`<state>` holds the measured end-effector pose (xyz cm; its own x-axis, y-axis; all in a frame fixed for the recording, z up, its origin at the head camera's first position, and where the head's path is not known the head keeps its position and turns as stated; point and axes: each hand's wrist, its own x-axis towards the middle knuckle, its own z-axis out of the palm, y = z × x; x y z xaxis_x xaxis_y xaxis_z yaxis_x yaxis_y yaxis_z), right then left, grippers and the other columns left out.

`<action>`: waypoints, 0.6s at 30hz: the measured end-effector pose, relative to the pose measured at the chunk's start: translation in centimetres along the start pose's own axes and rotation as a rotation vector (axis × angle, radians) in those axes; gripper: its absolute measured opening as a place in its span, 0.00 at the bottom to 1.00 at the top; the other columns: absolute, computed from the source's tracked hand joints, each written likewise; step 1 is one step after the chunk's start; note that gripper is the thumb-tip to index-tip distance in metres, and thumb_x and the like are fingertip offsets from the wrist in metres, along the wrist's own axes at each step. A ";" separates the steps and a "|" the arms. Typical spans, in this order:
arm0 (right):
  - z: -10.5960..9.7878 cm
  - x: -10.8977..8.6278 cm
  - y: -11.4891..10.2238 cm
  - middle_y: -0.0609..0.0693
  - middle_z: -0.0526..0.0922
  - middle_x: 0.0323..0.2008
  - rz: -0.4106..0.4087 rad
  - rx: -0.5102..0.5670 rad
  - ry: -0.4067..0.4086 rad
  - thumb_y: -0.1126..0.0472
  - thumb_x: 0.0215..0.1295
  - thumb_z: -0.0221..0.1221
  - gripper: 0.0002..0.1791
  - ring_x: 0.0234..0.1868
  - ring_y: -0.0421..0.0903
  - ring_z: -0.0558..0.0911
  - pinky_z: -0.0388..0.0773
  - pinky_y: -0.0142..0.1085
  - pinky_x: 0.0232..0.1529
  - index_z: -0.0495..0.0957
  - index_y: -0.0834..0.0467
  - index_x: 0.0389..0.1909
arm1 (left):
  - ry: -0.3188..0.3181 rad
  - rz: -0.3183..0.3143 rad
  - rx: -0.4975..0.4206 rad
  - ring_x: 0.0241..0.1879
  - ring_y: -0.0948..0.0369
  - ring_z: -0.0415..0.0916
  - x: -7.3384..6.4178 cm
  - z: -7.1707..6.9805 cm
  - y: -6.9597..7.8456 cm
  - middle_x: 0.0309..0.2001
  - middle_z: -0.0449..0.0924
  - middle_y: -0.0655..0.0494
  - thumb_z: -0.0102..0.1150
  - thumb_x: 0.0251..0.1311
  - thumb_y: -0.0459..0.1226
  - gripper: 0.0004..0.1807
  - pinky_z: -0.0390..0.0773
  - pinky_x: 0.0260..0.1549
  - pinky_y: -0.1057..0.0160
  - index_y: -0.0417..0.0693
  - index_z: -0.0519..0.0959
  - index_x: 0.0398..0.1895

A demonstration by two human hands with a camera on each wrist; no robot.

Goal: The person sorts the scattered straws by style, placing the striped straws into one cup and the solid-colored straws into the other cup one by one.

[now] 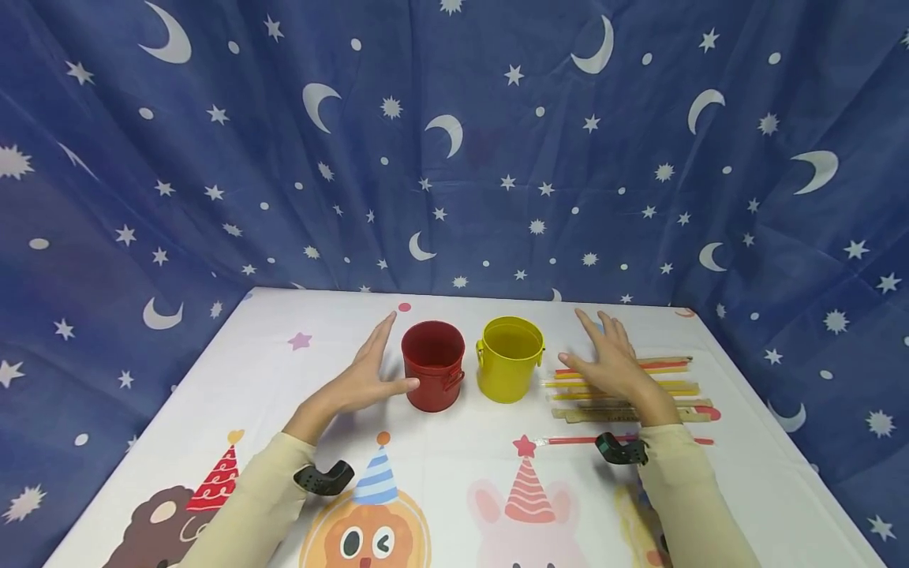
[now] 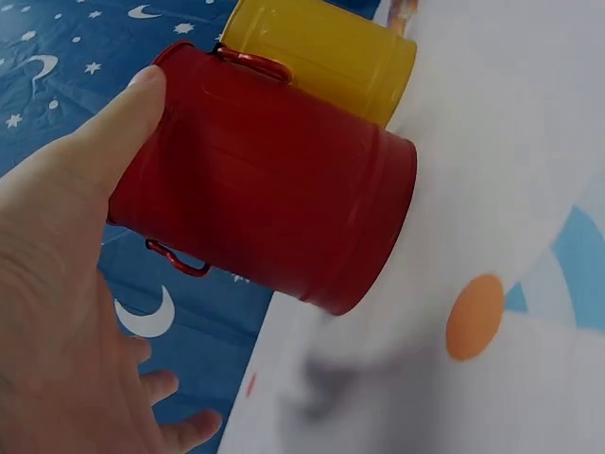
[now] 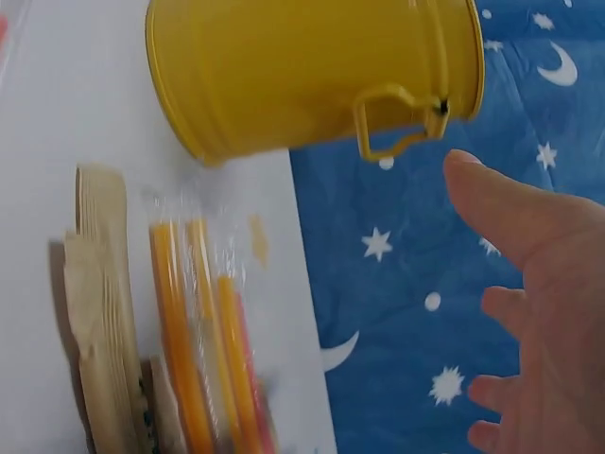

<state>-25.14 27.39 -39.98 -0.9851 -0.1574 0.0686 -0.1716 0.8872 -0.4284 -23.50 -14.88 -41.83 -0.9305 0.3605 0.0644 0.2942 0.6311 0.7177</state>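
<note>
A small red bucket (image 1: 433, 371) with side handles stands upright on the table, and a yellow bucket (image 1: 506, 369) stands just to its right. My left hand (image 1: 365, 379) is beside the red bucket with fingers spread and thumb toward it; in the left wrist view the thumb overlaps the bucket's rim. My right hand (image 1: 609, 361) hovers to the right of the yellow bucket, fingers spread and apart from it. Under that hand lie orange and red straws in clear wrappers (image 3: 180, 331) and slim brown paper packets (image 3: 109, 303). Neither hand holds anything.
The white tablecloth (image 1: 341, 331) carries printed cartoon animals in party hats. One red straw (image 1: 571, 441) lies nearer the front, apart from the bundle. Behind the table hangs a blue curtain (image 1: 483, 205) with moons and stars.
</note>
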 end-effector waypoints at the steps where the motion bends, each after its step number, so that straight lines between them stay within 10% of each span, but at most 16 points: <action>1: 0.1 0.1 0.3 0.71 0.40 0.79 -0.003 0.008 -0.002 0.39 0.66 0.60 0.51 0.78 0.75 0.40 0.42 0.78 0.70 0.46 0.52 0.81 | -0.015 0.005 -0.037 0.82 0.42 0.33 0.1 0.1 -0.1 0.84 0.32 0.48 0.69 0.55 0.56 0.65 0.46 0.73 0.26 0.61 0.30 0.83; 11: 0.5 1.1 2.7 0.72 0.47 0.78 0.043 0.102 -0.051 0.39 0.71 0.57 0.46 0.77 0.75 0.46 0.48 0.78 0.69 0.50 0.54 0.81 | -0.129 0.005 -0.278 0.80 0.38 0.42 1.2 1.1 -1.3 0.82 0.41 0.42 0.75 0.52 0.48 0.68 0.55 0.73 0.29 0.71 0.29 0.81; 18: 0.6 1.7 4.0 0.71 0.53 0.77 0.031 0.178 -0.069 0.42 0.74 0.54 0.42 0.77 0.73 0.53 0.51 0.71 0.73 0.53 0.59 0.79 | -0.165 0.047 -0.371 0.76 0.42 0.55 1.8 2.1 -2.1 0.76 0.59 0.48 0.75 0.52 0.44 0.58 0.65 0.71 0.36 0.58 0.46 0.81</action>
<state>-27.54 30.37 -42.11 -0.9861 -0.1661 -0.0065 -0.1314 0.8023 -0.5823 -25.31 -14.10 -44.68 -0.8618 0.5071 0.0126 0.2087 0.3318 0.9200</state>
